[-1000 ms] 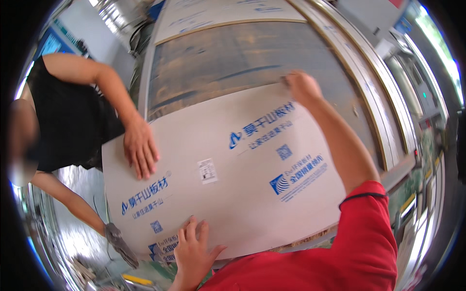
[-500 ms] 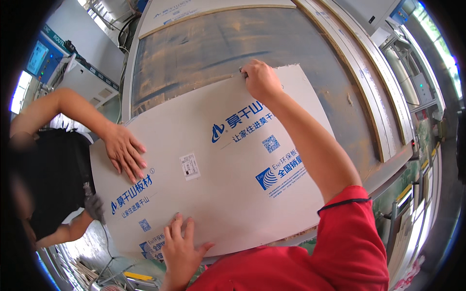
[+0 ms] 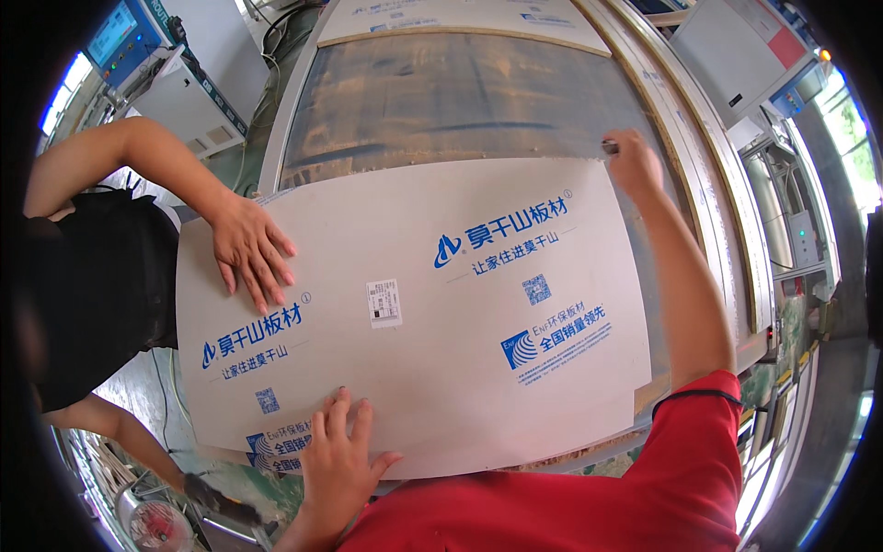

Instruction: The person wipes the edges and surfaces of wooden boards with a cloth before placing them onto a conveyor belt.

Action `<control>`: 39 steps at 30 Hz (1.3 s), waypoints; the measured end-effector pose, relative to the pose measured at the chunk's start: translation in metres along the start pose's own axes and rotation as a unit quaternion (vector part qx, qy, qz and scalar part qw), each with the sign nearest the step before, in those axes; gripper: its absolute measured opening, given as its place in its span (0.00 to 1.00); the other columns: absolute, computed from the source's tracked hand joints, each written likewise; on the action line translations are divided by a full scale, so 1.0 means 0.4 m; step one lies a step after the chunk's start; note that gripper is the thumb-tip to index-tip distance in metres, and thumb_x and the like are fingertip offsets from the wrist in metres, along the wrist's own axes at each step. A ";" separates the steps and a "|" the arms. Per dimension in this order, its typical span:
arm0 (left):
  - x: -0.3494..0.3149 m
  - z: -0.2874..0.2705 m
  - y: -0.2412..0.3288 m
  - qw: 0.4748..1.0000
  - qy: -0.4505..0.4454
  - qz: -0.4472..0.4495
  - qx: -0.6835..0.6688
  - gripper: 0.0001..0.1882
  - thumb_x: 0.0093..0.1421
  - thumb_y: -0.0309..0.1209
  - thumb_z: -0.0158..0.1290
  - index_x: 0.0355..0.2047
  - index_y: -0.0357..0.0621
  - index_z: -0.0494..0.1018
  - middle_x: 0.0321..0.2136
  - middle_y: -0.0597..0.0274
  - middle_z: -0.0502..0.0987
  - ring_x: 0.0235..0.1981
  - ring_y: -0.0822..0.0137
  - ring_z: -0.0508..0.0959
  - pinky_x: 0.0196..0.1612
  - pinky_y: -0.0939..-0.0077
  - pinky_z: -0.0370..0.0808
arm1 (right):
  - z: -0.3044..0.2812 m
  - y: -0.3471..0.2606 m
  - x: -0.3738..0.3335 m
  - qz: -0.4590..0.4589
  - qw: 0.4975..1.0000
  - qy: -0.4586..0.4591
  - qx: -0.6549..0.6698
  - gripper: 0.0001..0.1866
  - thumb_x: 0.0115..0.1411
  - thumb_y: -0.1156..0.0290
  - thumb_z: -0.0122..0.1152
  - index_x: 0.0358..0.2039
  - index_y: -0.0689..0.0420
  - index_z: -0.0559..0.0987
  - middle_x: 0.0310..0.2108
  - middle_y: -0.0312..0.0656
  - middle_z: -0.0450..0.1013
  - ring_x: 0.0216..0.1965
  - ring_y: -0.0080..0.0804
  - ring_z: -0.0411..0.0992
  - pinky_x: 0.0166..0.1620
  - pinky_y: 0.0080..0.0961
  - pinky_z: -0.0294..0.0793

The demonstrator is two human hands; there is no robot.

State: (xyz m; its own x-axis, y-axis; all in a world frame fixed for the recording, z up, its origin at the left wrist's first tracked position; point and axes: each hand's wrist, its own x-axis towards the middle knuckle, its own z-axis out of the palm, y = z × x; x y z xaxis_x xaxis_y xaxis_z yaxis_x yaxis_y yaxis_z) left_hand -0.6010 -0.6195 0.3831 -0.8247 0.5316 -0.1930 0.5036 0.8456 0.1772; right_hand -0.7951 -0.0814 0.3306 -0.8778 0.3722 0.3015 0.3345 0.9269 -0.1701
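A large white board [image 3: 414, 359] with blue print and a small paper label [image 3: 384, 304] lies in front of me. My left hand [image 3: 340, 460] rests on it near its close edge, fingers spread. By the board's far right corner, my right hand [image 3: 636, 164] is closed around a small dark metal tool [image 3: 610, 146]. Most of that tool is hidden in my fingers, so its kind does not show. At the left, a co-worker's bare hand [image 3: 250, 247] presses flat on the board.
Beneath the board is a dusty grey worktable [image 3: 441, 106], with another printed panel [image 3: 441, 13] at its far end. Long strips [image 3: 704, 175] run along the right. The co-worker's gloved hand [image 3: 216, 497] hangs low at left, near a fan [image 3: 158, 529]. Machine cabinets [image 3: 189, 101] stand behind.
My right hand has gone rightward along the board's far edge to the corner with the small tool. The co-worker's gloved hand has dropped lower. My left hand stays on the board.
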 end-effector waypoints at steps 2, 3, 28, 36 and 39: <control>-0.002 0.001 -0.002 1.000 0.004 0.000 0.002 0.39 0.49 0.54 0.64 0.55 0.41 0.70 0.58 0.45 0.67 0.54 0.45 0.69 0.44 0.60 0.80 | 0.028 -0.052 -0.016 -0.055 0.995 -0.069 0.048 0.22 0.56 0.79 0.49 0.47 0.46 0.83 0.49 0.44 0.73 0.50 0.48 0.73 0.53 0.39 0.73; -0.004 0.005 -0.005 1.000 0.012 0.007 0.009 0.39 0.49 0.53 0.64 0.55 0.40 0.70 0.58 0.45 0.67 0.54 0.45 0.69 0.45 0.60 0.79 | 0.032 -0.078 -0.024 -0.087 0.989 -0.100 0.058 0.22 0.57 0.79 0.48 0.48 0.47 0.83 0.50 0.43 0.73 0.51 0.48 0.73 0.54 0.38 0.72; 0.003 -0.004 0.007 1.000 -0.005 -0.019 -0.008 0.39 0.47 0.51 0.66 0.54 0.41 0.70 0.58 0.45 0.66 0.56 0.44 0.68 0.46 0.58 0.78 | 0.143 -0.002 0.108 0.124 0.971 -0.070 0.193 0.07 0.55 0.68 0.63 0.32 0.53 0.85 0.29 0.46 0.80 0.34 0.40 0.79 0.39 0.35 0.77; 0.006 0.010 -0.001 1.000 -0.016 -0.025 -0.005 0.41 0.48 0.57 0.64 0.55 0.41 0.70 0.58 0.46 0.66 0.57 0.44 0.67 0.48 0.55 0.76 | 0.085 -0.031 0.062 -0.085 0.964 -0.174 0.184 0.06 0.52 0.70 0.67 0.31 0.56 0.85 0.28 0.44 0.79 0.32 0.38 0.76 0.39 0.30 0.76; 0.002 0.012 -0.003 1.000 -0.010 -0.021 -0.002 0.42 0.48 0.57 0.63 0.55 0.40 0.70 0.58 0.45 0.66 0.57 0.43 0.67 0.49 0.55 0.75 | 0.095 -0.082 0.061 0.005 0.979 -0.157 0.127 0.05 0.51 0.71 0.62 0.26 0.53 0.85 0.29 0.44 0.80 0.37 0.43 0.77 0.47 0.36 0.72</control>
State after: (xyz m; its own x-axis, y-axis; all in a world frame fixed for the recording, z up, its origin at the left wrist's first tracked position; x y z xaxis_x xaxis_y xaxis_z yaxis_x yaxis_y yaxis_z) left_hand -0.6011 -0.6197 0.3779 -0.8396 0.4970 -0.2192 0.4682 0.8668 0.1718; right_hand -0.8405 -0.1045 0.3077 -0.9508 0.3099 0.0015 0.2819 0.8667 -0.4116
